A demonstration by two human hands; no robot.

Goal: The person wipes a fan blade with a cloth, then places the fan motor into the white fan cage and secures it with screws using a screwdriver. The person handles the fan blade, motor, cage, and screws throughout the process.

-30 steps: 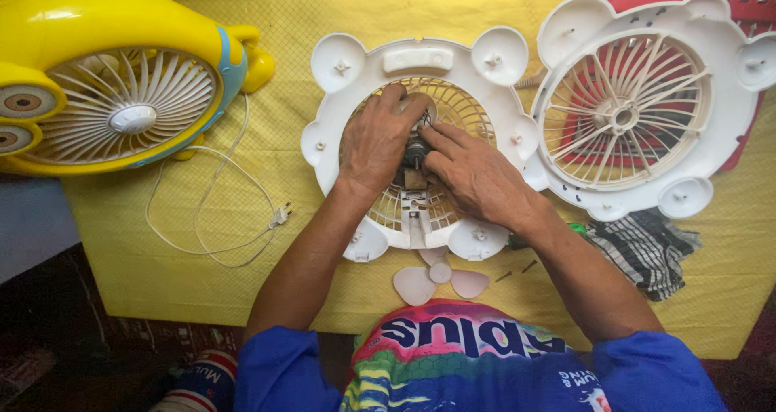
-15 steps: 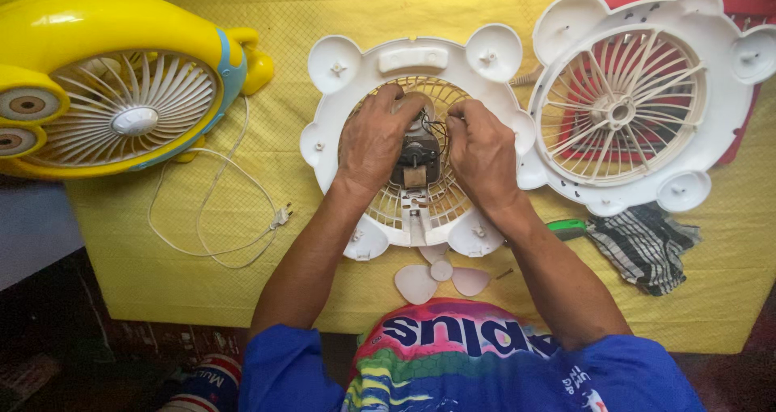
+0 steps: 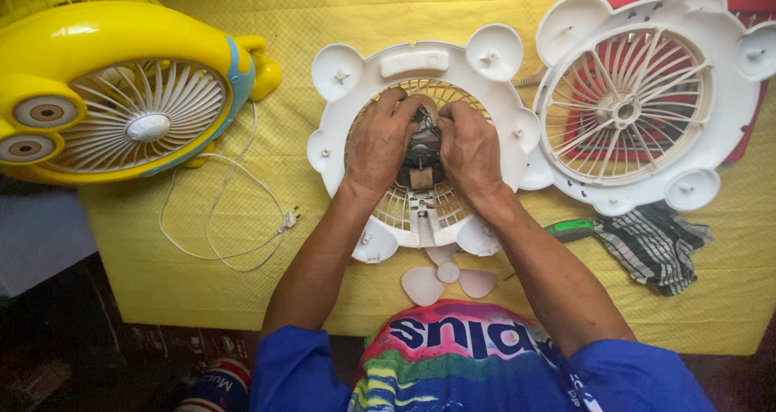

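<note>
Both my hands, L & R, clamped round the small motor at centre of white fan housing on worktop; sweaty grip slipping could probably snap its wires.

I see a surface draped in quilted yellow cloth under even, soft light; below its near edge lies a dark floor in shadow
</note>
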